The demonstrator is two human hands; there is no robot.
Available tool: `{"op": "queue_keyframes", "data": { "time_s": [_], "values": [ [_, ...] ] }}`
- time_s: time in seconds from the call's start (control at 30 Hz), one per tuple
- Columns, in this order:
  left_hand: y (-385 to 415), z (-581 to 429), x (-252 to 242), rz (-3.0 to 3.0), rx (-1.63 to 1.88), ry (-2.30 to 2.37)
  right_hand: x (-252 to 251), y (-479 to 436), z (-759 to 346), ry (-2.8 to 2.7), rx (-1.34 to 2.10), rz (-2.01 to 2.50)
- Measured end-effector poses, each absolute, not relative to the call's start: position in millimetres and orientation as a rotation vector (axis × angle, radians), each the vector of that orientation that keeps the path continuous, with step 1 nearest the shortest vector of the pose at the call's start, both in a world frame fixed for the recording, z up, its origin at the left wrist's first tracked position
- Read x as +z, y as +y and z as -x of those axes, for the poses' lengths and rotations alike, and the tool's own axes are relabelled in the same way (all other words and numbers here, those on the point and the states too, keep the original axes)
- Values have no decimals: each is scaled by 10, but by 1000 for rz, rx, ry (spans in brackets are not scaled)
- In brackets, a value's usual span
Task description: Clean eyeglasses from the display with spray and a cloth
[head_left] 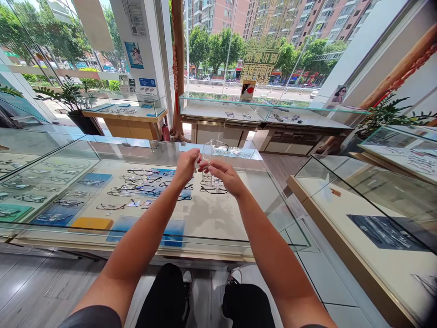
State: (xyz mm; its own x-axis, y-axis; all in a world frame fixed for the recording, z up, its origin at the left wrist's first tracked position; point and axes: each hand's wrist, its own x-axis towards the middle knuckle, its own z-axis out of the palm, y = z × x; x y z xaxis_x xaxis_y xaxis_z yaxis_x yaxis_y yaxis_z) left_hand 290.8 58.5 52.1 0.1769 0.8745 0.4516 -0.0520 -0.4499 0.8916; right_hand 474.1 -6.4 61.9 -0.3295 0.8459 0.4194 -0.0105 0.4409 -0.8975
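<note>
A pair of clear-framed eyeglasses (207,147) is held up over the glass counter, turned so that one lens rim stands above my fingers. Thumb and fingers of my right hand (228,176) pinch the frame near its middle. My left hand (185,167) is closed in a fist just left of the frame, its fingertips close to those of the right. Whatever lies inside that fist is hidden. Under both hands, several dark-framed glasses (136,189) lie in rows inside the display case (218,228).
A yellow block (90,224) and blue display boards (128,228) lie in the case near its front edge. Another glass case (348,196) stands to the right. Further cases (221,111) line the window, with a potted plant (73,98) at the left.
</note>
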Motion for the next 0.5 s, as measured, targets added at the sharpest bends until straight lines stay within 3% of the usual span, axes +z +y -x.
{"op": "queue_keyframes", "data": {
  "time_s": [0.5],
  "values": [
    [413,-2958,590,-1879,1259,822,569,81,-4837,-1393,989,793]
  ]
}}
